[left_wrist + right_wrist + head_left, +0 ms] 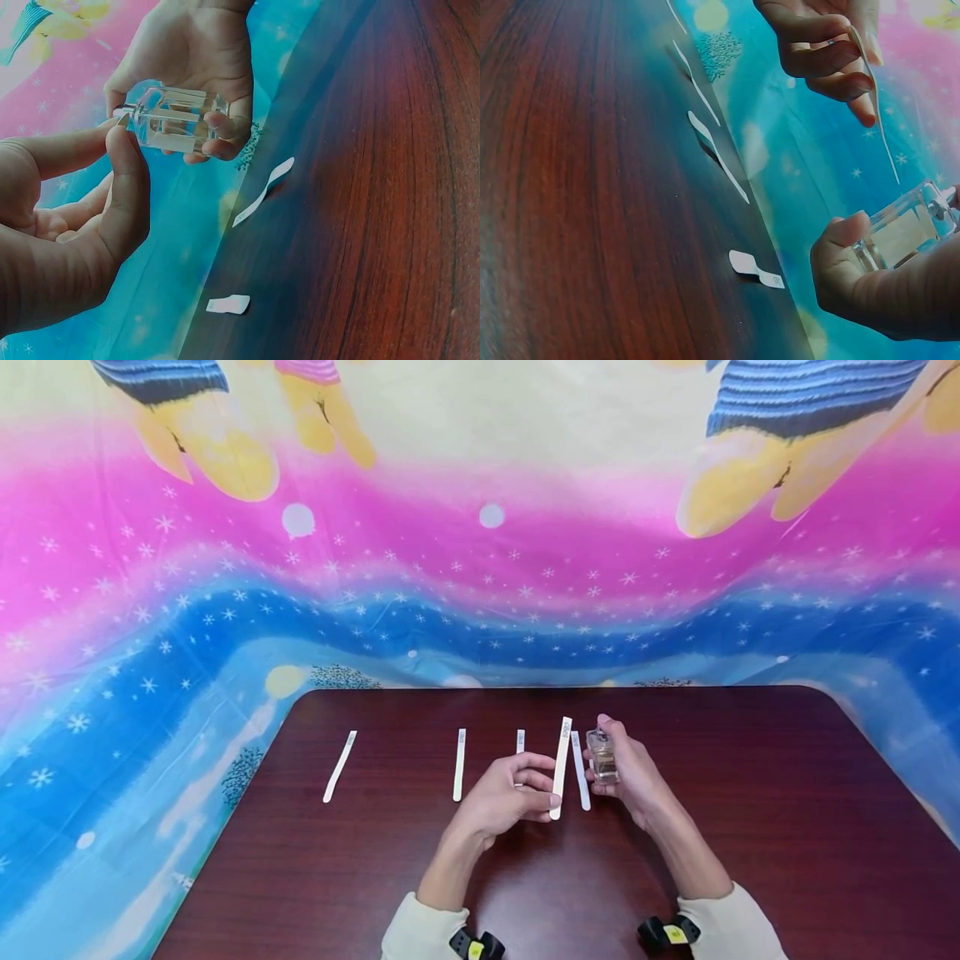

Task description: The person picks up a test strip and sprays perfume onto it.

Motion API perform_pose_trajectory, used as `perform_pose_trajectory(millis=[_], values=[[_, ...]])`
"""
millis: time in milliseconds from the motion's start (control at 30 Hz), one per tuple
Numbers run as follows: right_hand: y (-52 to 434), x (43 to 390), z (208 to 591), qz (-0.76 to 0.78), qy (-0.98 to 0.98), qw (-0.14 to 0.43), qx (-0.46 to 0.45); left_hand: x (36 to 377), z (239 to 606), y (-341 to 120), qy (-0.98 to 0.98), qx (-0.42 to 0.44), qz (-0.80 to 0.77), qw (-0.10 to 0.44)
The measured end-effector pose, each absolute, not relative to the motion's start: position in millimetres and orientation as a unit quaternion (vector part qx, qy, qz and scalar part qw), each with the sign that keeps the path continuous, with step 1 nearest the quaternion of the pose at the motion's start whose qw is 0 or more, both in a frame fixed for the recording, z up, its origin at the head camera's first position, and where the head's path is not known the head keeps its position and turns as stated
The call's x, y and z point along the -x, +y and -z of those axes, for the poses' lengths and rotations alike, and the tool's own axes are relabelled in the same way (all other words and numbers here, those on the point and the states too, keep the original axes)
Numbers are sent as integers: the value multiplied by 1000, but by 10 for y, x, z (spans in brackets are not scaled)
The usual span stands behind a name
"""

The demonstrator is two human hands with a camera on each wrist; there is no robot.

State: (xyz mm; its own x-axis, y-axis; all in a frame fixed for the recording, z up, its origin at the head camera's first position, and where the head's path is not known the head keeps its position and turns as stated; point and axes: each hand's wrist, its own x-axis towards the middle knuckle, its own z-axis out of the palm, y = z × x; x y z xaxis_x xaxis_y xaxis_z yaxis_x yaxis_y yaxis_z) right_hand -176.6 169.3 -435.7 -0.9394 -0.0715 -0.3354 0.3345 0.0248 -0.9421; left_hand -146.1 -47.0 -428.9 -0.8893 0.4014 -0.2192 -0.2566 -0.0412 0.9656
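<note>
My left hand (510, 789) pinches a white paper test strip (562, 760) by its rounded lower end, between thumb and fingers. The strip stands up, its printed end at the top, and looks thin and edge-on in the right wrist view. Just to its right, my right hand (636, 768) grips a small clear glass perfume bottle (602, 760) holding pale liquid. One fingertip of that hand lies on the bottle's top, while other fingers wrap its lower part. In the right wrist view the strip's free tip points at the bottle (907, 232), close to its shoulder.
Several more white strips lie on the dark wooden table (315, 877): one far left (341, 768), one near the middle (460, 766), one partly behind my left hand (521, 740), and one between the hands (581, 772). A patterned cloth (450, 560) hangs behind the table.
</note>
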Motion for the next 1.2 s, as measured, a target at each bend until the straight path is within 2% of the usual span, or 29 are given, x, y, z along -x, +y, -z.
perform_pose_trajectory(millis=[533,867,1200], values=[[1650,1783,4390,691,702,142,-94,1426,4278,-411,643,-54,-727,233],[1627,1766,4384,690,708,104,-114,1414,4300,-377,643,-65,-725,239],[1613,1766,4373,694,702,93,-129,1428,4312,-387,643,-64,-727,233]])
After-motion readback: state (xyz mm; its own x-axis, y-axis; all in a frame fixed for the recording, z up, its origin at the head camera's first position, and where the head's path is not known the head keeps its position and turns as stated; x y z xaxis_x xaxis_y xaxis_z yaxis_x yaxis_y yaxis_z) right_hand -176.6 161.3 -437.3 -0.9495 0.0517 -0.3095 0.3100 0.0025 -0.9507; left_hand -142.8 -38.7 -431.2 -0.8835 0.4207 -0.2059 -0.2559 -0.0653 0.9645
